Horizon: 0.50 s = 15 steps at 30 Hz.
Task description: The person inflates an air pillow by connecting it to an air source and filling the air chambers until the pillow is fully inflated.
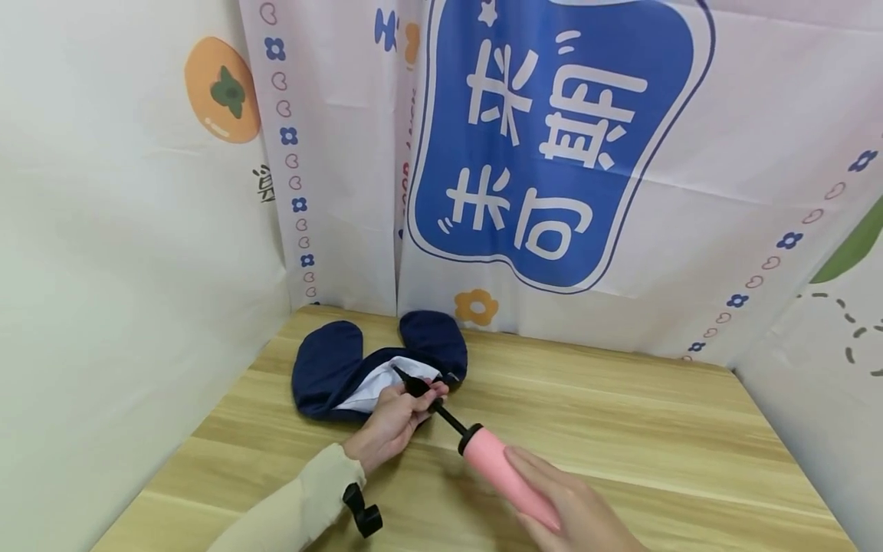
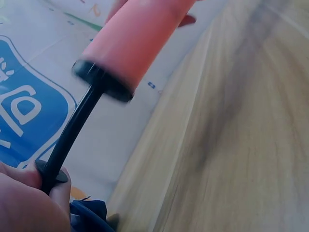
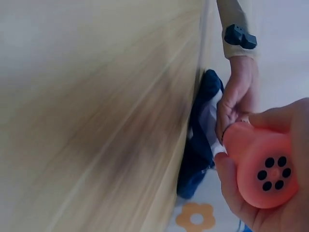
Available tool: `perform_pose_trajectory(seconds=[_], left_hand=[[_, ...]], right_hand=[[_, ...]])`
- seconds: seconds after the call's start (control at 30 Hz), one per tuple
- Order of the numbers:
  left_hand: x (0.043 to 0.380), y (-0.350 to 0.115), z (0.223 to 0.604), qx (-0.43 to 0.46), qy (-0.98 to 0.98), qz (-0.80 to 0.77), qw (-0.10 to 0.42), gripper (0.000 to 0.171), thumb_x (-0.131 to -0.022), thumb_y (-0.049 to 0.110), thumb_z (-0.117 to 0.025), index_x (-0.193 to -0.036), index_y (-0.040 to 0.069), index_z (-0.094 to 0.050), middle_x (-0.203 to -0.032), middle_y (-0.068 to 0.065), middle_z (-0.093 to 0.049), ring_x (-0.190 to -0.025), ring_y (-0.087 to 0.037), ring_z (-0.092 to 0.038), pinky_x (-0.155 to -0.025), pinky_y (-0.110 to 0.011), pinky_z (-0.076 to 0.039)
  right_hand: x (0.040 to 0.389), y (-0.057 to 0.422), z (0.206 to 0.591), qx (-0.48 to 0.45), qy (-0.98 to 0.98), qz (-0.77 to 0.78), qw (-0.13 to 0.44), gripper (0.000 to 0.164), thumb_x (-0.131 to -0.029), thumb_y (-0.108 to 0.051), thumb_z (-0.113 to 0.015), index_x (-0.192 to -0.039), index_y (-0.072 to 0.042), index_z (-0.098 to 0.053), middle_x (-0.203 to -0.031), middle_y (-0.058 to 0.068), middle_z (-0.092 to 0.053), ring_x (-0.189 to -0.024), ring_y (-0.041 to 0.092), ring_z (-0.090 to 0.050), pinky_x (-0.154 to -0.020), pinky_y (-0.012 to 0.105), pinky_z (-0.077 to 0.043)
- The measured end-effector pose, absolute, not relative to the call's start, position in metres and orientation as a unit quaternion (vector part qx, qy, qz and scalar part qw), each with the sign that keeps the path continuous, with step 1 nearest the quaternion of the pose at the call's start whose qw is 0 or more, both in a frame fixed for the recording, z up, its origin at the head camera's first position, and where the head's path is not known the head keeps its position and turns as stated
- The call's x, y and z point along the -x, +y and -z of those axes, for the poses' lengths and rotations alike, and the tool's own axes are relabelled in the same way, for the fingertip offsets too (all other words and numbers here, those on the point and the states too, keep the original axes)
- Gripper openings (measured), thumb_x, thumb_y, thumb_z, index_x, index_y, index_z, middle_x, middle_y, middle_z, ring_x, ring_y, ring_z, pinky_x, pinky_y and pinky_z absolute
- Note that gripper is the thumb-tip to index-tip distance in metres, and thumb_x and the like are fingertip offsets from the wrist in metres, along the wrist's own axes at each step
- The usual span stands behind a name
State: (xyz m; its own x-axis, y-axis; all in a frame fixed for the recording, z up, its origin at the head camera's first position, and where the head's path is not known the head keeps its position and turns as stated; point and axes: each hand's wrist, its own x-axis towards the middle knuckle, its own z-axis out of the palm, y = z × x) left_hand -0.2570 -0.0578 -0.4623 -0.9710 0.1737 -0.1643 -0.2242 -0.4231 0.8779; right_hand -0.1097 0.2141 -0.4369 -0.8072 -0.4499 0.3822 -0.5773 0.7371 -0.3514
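A hand air pump with a pink barrel (image 1: 507,474) and a thin black rod reaches toward a navy U-shaped neck pillow (image 1: 327,369). The pillow's cover gapes, baring a white inner layer (image 1: 375,385). My left hand (image 1: 396,425) pinches the pump's black front end, whose pointed tip lies over the white layer; whether the fingers also hold the pillow cannot be told. Around the pink barrel curls my right hand (image 1: 572,506). In the right wrist view the barrel's rear end (image 3: 273,174) shows several dark holes. The black rod (image 2: 75,128) stands drawn out of the barrel.
The pillow lies on a wood-grain table (image 1: 621,414) near its back left. Behind it hangs a white printed curtain (image 1: 359,199) with a blue sign. White walls stand at both sides. A black device (image 1: 362,512) is strapped to my left sleeve.
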Motion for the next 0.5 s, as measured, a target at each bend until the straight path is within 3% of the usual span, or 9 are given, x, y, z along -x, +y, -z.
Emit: perform_pose_trajectory(seconds=[0.17, 0.3, 0.5], left_hand=[[0.255, -0.056, 0.463, 0.027, 0.515, -0.850, 0.106, 0.021, -0.101, -0.011, -0.056, -0.122, -0.009, -0.052, -0.100, -0.003, -0.077, -0.099, -0.016, -0.076, -0.088, -0.021, -0.059], [0.247, -0.048, 0.465, 0.023, 0.521, -0.845, 0.120, 0.025, -0.102, -0.010, -0.055, -0.125, -0.009, -0.048, -0.101, 0.000, -0.077, -0.099, -0.011, -0.075, -0.089, -0.020, -0.058], [0.237, -0.043, 0.468, 0.023, 0.528, -0.841, 0.115, 0.029, -0.101, -0.009, -0.054, -0.129, -0.010, -0.044, -0.105, 0.000, -0.076, -0.104, -0.010, -0.073, -0.089, -0.018, -0.056]], right_hand=[[0.098, 0.224, 0.433, -0.258, -0.929, -0.203, 0.173, 0.077, -0.084, -0.026, -0.089, -0.154, -0.031, -0.056, -0.149, -0.007, -0.064, -0.122, 0.019, -0.072, -0.094, 0.040, -0.063], [0.107, 0.215, 0.436, -0.275, -0.920, -0.178, 0.213, 0.079, -0.077, -0.022, -0.090, -0.150, -0.024, -0.061, -0.144, -0.003, -0.069, -0.111, 0.014, -0.076, -0.086, 0.035, -0.064], [0.132, 0.181, 0.445, -0.281, -0.912, -0.191, 0.227, 0.074, -0.074, -0.018, -0.088, -0.144, -0.012, -0.065, -0.139, 0.005, -0.072, -0.115, 0.022, -0.076, -0.090, 0.039, -0.064]])
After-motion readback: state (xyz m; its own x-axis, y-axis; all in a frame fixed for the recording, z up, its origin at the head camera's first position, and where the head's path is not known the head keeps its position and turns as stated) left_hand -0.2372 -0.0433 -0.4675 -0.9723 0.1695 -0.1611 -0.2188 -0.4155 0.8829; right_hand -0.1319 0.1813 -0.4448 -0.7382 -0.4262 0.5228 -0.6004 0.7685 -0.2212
